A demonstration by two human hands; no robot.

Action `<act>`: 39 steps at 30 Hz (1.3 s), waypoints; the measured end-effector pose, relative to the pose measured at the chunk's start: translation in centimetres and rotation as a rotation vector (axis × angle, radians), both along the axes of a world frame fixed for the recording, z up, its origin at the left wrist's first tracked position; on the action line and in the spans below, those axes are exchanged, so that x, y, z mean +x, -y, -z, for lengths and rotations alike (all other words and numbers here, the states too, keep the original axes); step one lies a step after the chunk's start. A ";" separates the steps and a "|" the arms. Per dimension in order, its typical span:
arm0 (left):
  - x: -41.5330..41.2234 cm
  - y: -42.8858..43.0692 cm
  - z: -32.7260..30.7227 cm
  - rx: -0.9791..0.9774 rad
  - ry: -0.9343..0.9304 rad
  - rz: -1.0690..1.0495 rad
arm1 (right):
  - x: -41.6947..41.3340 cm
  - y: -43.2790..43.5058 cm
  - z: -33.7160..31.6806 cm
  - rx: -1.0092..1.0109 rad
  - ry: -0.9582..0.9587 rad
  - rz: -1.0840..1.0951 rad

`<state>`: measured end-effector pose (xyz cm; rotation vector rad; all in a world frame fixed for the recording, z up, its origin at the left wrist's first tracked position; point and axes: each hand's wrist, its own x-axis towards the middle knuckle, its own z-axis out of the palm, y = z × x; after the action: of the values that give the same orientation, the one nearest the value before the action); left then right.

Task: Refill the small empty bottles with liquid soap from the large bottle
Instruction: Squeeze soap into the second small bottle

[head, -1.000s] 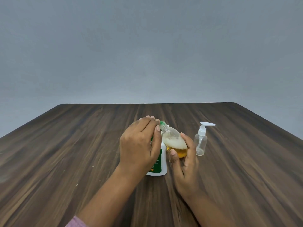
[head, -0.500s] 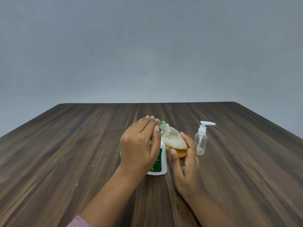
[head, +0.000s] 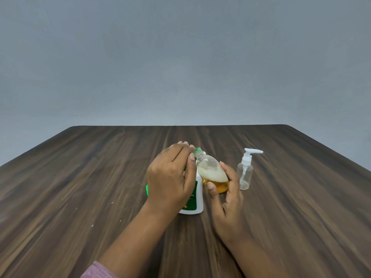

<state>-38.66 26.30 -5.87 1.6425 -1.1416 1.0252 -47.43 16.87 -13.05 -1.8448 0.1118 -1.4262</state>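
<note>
While the right hand (head: 226,201) grips a small clear bottle (head: 210,171) from below, with the thumb on one side and the fingers on the other, the left hand (head: 170,177) reaches over to the top of it. The bottle leans to the left, so its neck points up and away. The bottom part has yellow soap in it, with white foam on top of the soap. The fingers and thumb of the left hand are curled around the green cap (head: 198,151) on the bottle's neck and pinch it.

Just behind the left hand stands a big white bottle (head: 195,199) with a green label. It is upright on the dark wooden bench (head: 80,177), and the hand hides most of it. The leaning bottle is right beside it, and I cannot tell if the two touch.

To the right of the right hand stands a small pump bottle (head: 245,173). It is clear, has a white pump top, and looks almost empty. It is near the hand but not touching it.

A bit of pink sleeve (head: 96,271) shows on the left arm at the bottom edge. A plain grey wall (head: 180,57) rises behind the bench.
</note>
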 end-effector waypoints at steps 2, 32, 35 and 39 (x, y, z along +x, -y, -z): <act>0.0 -0.1 -0.2 0.006 0.011 -0.002 | 0.0 -0.1 0.0 0.004 0.006 0.000; 0.2 -0.2 0.5 0.011 0.001 -0.006 | 0.0 -0.3 -0.3 0.032 0.023 -0.044; 0.2 -0.2 0.4 0.009 0.004 -0.005 | 0.0 -0.3 -0.4 0.022 0.024 -0.043; 0.2 -0.1 -0.1 0.028 0.041 -0.028 | 0.1 -0.4 -0.5 0.029 0.035 -0.032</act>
<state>-38.43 26.39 -5.79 1.6708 -1.1680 1.0691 -47.33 17.28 -12.54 -1.7893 0.0846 -1.4270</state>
